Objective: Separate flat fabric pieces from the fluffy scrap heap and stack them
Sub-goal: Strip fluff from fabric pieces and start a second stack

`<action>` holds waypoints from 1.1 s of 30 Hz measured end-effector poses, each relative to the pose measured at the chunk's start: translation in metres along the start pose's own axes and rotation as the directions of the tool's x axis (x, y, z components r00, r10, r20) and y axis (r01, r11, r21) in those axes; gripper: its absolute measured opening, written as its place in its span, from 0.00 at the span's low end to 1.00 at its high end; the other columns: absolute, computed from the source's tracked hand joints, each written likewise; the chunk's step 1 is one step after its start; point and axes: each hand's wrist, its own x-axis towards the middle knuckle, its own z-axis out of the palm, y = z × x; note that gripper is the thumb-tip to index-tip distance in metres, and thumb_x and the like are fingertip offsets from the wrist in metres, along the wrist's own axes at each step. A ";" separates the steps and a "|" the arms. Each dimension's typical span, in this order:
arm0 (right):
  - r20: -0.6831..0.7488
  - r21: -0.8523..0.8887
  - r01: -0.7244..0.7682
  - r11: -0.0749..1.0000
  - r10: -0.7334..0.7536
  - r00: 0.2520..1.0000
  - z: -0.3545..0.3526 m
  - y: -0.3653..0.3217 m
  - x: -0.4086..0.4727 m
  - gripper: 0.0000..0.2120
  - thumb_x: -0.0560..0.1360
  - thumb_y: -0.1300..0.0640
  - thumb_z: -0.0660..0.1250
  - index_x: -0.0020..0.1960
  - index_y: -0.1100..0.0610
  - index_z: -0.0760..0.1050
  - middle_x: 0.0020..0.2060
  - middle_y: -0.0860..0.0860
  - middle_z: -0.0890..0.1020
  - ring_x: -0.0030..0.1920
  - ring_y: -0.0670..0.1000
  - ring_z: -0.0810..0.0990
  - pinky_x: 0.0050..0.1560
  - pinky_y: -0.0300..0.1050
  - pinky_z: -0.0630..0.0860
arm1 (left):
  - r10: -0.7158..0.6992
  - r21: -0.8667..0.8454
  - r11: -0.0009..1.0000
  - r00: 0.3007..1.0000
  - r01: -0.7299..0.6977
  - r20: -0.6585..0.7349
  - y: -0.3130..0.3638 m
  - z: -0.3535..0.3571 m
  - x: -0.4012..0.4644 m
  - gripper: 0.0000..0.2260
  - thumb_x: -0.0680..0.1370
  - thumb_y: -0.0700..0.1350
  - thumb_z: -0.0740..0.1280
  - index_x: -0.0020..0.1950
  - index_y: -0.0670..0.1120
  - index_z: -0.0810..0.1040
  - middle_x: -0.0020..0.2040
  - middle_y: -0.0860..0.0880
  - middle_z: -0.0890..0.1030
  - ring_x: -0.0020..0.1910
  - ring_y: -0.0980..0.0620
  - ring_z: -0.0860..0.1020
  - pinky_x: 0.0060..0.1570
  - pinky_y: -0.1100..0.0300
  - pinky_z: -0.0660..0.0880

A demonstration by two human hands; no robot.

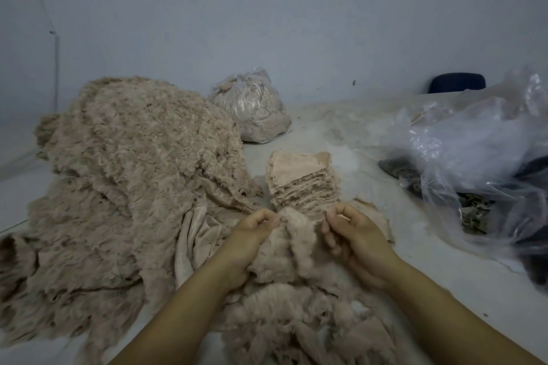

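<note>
Pale counter (pixel 415 290) under a blue-grey wall, left hand (pixel 255 234) and right hand (pixel 353 234) each pinching a fluffy beige piece (pixel 296 234) in curled fingers, stack of flat pieces (pixel 302 179) just beyond the fingers, scrap heap (pixel 133 163) left of them, plastic bags (pixel 474 139) to the right

Beige fluffy scrap heap (pixel 133 175) sprawls left — flat-piece stack (pixel 301 179) stands neatly just beside it, right.
</note>
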 end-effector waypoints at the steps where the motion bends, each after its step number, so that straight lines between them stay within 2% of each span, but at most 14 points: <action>1: 0.057 -0.036 -0.033 0.999 0.035 0.998 -0.001 -0.001 -0.001 0.09 0.73 0.54 0.66 0.39 0.60 0.72 0.27 0.54 0.75 0.23 0.47 0.71 0.23 0.36 0.69 | -0.006 -0.067 0.998 1.000 0.006 -0.009 0.001 -0.001 0.002 0.09 0.80 0.41 0.62 0.40 0.45 0.76 0.34 0.47 0.80 0.31 0.52 0.78 0.31 0.61 0.74; 4: 0.208 -0.168 -0.136 0.976 0.170 0.963 -0.005 0.000 -0.004 0.08 0.76 0.61 0.65 0.39 0.59 0.72 0.27 0.55 0.75 0.23 0.49 0.70 0.22 0.39 0.67 | -0.031 -0.299 0.954 0.997 0.009 -0.068 0.005 -0.007 0.010 0.07 0.80 0.40 0.60 0.49 0.41 0.77 0.41 0.42 0.83 0.39 0.47 0.81 0.38 0.56 0.79; 6: 0.223 -0.268 -0.154 0.951 0.217 0.950 -0.009 0.001 -0.005 0.06 0.76 0.63 0.66 0.41 0.59 0.72 0.26 0.55 0.73 0.22 0.49 0.68 0.22 0.39 0.65 | -0.036 -0.369 0.929 0.997 0.009 -0.065 0.007 -0.011 0.013 0.05 0.77 0.40 0.62 0.48 0.40 0.76 0.42 0.41 0.81 0.40 0.46 0.80 0.41 0.54 0.79; 8: 0.168 -0.309 -0.118 0.944 0.176 0.970 -0.008 -0.001 -0.005 0.08 0.72 0.57 0.71 0.44 0.58 0.73 0.28 0.55 0.72 0.24 0.50 0.68 0.22 0.39 0.65 | -0.040 -0.388 0.921 0.999 0.037 -0.001 0.007 -0.010 0.013 0.02 0.71 0.40 0.66 0.42 0.43 0.73 0.38 0.42 0.76 0.38 0.46 0.76 0.40 0.54 0.74; 11: 0.101 -0.199 -0.075 0.977 0.097 0.990 -0.001 -0.002 -0.004 0.16 0.66 0.48 0.73 0.47 0.58 0.77 0.37 0.56 0.77 0.35 0.51 0.76 0.32 0.41 0.74 | 0.022 -0.347 0.938 0.996 0.010 0.086 0.001 0.003 0.011 0.09 0.65 0.34 0.68 0.32 0.45 0.71 0.33 0.45 0.72 0.30 0.51 0.74 0.31 0.60 0.75; 14: 0.107 -0.164 -0.037 0.986 0.055 0.993 0.010 0.003 -0.006 0.15 0.68 0.50 0.72 0.44 0.61 0.77 0.38 0.57 0.78 0.39 0.52 0.78 0.38 0.41 0.75 | 0.092 -0.227 0.972 0.986 -0.058 0.141 -0.011 0.013 0.008 0.14 0.66 0.28 0.69 0.44 0.44 0.77 0.41 0.45 0.82 0.41 0.50 0.82 0.38 0.58 0.80; 16: 0.063 -0.121 -0.002 0.993 0.010 0.998 0.016 0.005 -0.007 0.11 0.70 0.54 0.71 0.42 0.61 0.74 0.35 0.56 0.77 0.36 0.52 0.76 0.37 0.41 0.74 | 0.107 -0.202 0.977 0.983 -0.075 0.151 -0.013 0.015 0.007 0.23 0.65 0.32 0.73 0.57 0.47 0.79 0.51 0.50 0.84 0.52 0.52 0.82 0.45 0.59 0.79; 18: 0.068 -0.126 0.034 0.991 -0.026 0.997 0.018 0.005 -0.008 0.07 0.71 0.57 0.70 0.42 0.60 0.73 0.34 0.53 0.78 0.36 0.50 0.77 0.36 0.40 0.75 | 0.087 -0.228 0.972 0.989 -0.058 0.116 -0.012 0.015 0.007 0.26 0.63 0.42 0.75 0.61 0.50 0.77 0.57 0.49 0.81 0.57 0.50 0.80 0.49 0.58 0.79; 20: 0.113 -0.276 0.109 0.955 -0.081 0.990 0.018 0.004 -0.008 0.05 0.72 0.61 0.71 0.43 0.59 0.75 0.35 0.47 0.80 0.38 0.45 0.78 0.38 0.36 0.75 | 0.049 -0.186 0.982 0.995 -0.032 0.086 -0.013 0.014 0.007 0.26 0.65 0.50 0.74 0.63 0.53 0.76 0.60 0.50 0.79 0.59 0.49 0.79 0.54 0.55 0.78; 22: 0.140 -0.429 0.166 0.888 -0.116 0.983 0.017 0.005 -0.008 0.08 0.70 0.66 0.73 0.42 0.56 0.75 0.36 0.43 0.79 0.39 0.42 0.77 0.41 0.34 0.74 | 0.039 -0.082 0.996 0.998 -0.036 0.045 -0.016 0.015 0.008 0.20 0.70 0.48 0.73 0.61 0.53 0.77 0.61 0.47 0.79 0.61 0.47 0.78 0.59 0.51 0.76; 25: 0.076 -0.290 0.120 0.950 -0.102 0.992 0.018 0.005 -0.008 0.13 0.66 0.60 0.77 0.45 0.55 0.74 0.43 0.48 0.79 0.45 0.45 0.78 0.46 0.40 0.76 | 0.114 -0.072 0.991 0.993 -0.117 -0.039 -0.020 0.014 0.009 0.12 0.76 0.35 0.67 0.54 0.50 0.80 0.55 0.45 0.82 0.53 0.46 0.81 0.50 0.53 0.78; 28: 0.035 0.010 -0.144 0.990 0.143 0.989 0.019 0.005 -0.005 0.21 0.68 0.50 0.76 0.53 0.62 0.76 0.51 0.59 0.82 0.52 0.58 0.82 0.56 0.53 0.77 | 0.154 -0.126 0.979 0.987 -0.158 -0.037 -0.021 0.014 0.007 0.14 0.75 0.29 0.64 0.53 0.47 0.76 0.47 0.44 0.83 0.43 0.46 0.81 0.41 0.54 0.79; 31: 0.042 -0.034 -0.211 0.977 0.213 0.976 0.019 0.006 -0.006 0.21 0.67 0.58 0.74 0.56 0.67 0.77 0.50 0.65 0.83 0.50 0.62 0.83 0.53 0.55 0.80 | 0.116 -0.187 0.976 0.993 -0.115 -0.007 -0.024 0.018 0.005 0.17 0.65 0.29 0.68 0.49 0.43 0.70 0.43 0.40 0.78 0.40 0.48 0.78 0.37 0.56 0.76; 33: 0.013 -0.071 -0.156 0.985 0.157 0.988 0.020 0.003 -0.007 0.20 0.63 0.61 0.76 0.53 0.67 0.77 0.46 0.63 0.84 0.45 0.60 0.83 0.47 0.53 0.82 | 0.047 -0.395 0.918 0.999 -0.040 0.008 -0.022 0.019 0.007 0.16 0.63 0.33 0.70 0.47 0.42 0.71 0.42 0.40 0.78 0.41 0.47 0.79 0.41 0.54 0.76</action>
